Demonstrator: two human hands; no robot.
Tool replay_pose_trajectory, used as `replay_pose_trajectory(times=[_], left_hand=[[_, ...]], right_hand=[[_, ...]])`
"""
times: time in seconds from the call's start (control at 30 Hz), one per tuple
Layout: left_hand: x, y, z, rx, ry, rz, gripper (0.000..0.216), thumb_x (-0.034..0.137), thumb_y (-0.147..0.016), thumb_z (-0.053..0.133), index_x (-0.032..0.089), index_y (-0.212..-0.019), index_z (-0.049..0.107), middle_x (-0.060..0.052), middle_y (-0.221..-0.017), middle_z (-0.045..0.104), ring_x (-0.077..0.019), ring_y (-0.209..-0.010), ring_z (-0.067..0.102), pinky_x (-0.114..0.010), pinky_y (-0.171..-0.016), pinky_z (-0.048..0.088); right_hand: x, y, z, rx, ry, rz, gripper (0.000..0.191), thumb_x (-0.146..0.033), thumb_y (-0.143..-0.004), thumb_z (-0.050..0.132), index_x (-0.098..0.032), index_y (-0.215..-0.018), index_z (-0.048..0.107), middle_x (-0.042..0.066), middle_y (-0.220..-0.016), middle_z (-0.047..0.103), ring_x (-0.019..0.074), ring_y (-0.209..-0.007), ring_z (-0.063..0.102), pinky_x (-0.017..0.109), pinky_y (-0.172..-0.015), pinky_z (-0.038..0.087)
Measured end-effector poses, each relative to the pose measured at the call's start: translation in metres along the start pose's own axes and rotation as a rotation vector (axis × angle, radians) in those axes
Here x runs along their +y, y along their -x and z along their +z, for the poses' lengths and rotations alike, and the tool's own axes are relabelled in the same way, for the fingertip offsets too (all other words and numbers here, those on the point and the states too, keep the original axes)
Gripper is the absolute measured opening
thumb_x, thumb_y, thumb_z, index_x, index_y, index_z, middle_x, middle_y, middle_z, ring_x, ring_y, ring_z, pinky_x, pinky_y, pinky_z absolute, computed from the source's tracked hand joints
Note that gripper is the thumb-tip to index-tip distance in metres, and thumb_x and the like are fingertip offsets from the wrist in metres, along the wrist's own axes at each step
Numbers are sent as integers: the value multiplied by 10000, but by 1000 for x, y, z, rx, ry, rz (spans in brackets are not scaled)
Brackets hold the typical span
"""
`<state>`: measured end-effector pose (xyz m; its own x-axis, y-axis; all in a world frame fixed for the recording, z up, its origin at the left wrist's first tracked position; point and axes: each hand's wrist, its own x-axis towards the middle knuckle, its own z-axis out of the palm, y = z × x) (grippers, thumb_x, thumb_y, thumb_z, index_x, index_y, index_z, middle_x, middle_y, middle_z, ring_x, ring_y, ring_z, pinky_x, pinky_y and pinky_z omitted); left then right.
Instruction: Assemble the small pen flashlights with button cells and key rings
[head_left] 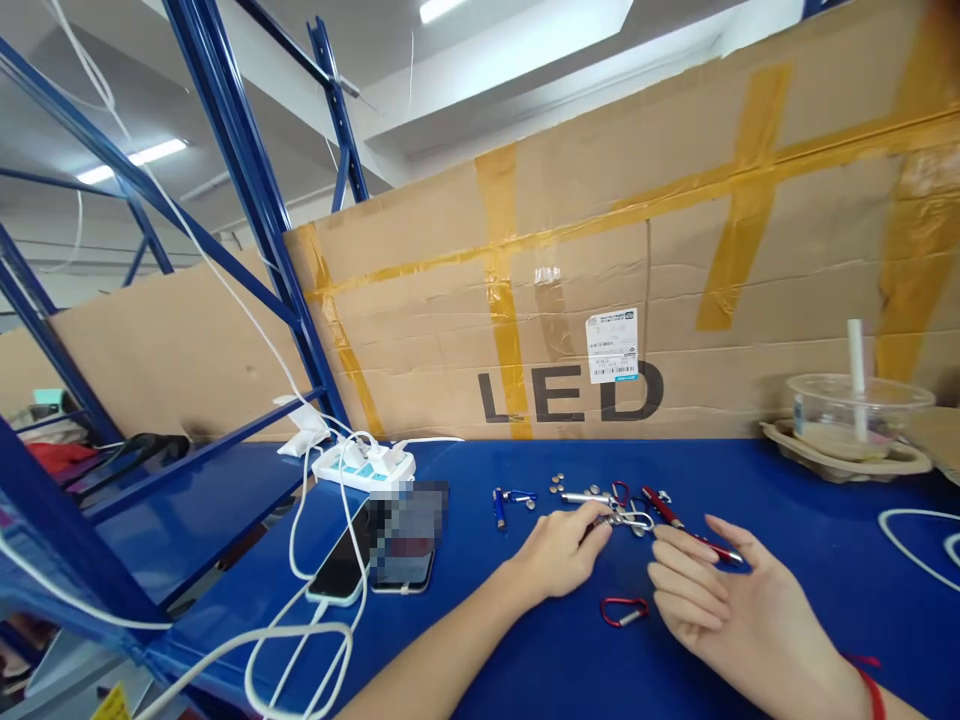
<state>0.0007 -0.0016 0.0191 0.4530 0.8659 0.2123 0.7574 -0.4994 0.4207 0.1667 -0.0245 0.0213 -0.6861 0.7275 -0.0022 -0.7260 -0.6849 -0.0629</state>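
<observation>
My left hand (561, 552) pinches a silver carabiner (637, 521) between thumb and fingertips, just above the blue surface. My right hand (739, 605) is turned palm up, its fingers loosely bent and the thumb apart from them. Its fingertips are close to the carabiner's free end. Partly behind this hand is a red pen-shaped torch (724, 550); another dark red one (662, 507) lies farther back. A silver tube (585, 498) lies behind my left fingertips. A red carabiner (622, 611) rests between the hands, nearer to me.
Small round button cells (556, 484), a blue tube (499, 509) and a blue carabiner (521, 496) lie to the left. Two phones (337, 565) with white cables lie by a power strip (364, 465). A clear bowl (855, 410) stands right; a cardboard box (435, 340) walls the back.
</observation>
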Motion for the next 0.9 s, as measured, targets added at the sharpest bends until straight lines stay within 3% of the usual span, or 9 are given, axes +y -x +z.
replay_pose_trajectory(times=[0.23,0.33,0.47,0.57,0.7,0.8,0.9], left_hand=[[-1,1,0,63,-54,51,277,306,-895,247,239,-1095,427,-26,-948,616,-186,-842,595,-270,-702,433],[-2,2,3,100,-25,49,266,305,-899,239,233,-1076,424,-12,-848,620,-161,-761,599,-247,-656,432],[-4,1,7,117,-9,31,260,305,-896,242,222,-1075,412,13,-694,580,-148,-664,579,-240,-626,417],[-5,-1,9,140,-6,22,250,303,-892,239,216,-1061,402,16,-676,550,-147,-648,562,-243,-631,408],[-6,-3,11,153,-19,-7,238,315,-889,228,222,-1037,390,30,-628,509,-150,-624,549,-244,-635,404],[-4,-1,11,180,-47,-38,242,326,-890,212,232,-1034,382,24,-657,525,-157,-639,560,-241,-625,397],[0,3,12,225,-93,-78,256,339,-890,205,237,-1049,377,16,-661,547,-175,-655,579,-241,-603,388]], right_hand=[[-8,-14,-6,-70,168,16,274,-254,-744,408,-195,-520,261,-88,-446,125,66,-346,177,172,-351,257],[-10,-12,4,-98,211,9,267,-267,-752,413,-187,-534,279,-87,-454,153,61,-357,197,158,-358,253],[-29,-4,32,-219,340,-225,278,-287,-727,426,-182,-527,264,-80,-458,187,59,-374,207,154,-365,248],[-55,-6,47,-271,583,-373,306,-345,-718,412,-182,-510,257,-81,-442,175,56,-364,172,156,-349,210],[-89,-18,47,-97,1012,-384,317,-435,-718,308,-200,-513,256,-86,-432,164,63,-371,125,170,-344,182],[-102,-27,41,138,1608,-436,359,-491,-737,181,-213,-529,272,-86,-434,161,70,-363,148,191,-351,199],[-102,-32,31,197,1824,-404,357,-463,-736,281,-190,-545,409,-78,-415,221,68,-349,210,205,-361,205]])
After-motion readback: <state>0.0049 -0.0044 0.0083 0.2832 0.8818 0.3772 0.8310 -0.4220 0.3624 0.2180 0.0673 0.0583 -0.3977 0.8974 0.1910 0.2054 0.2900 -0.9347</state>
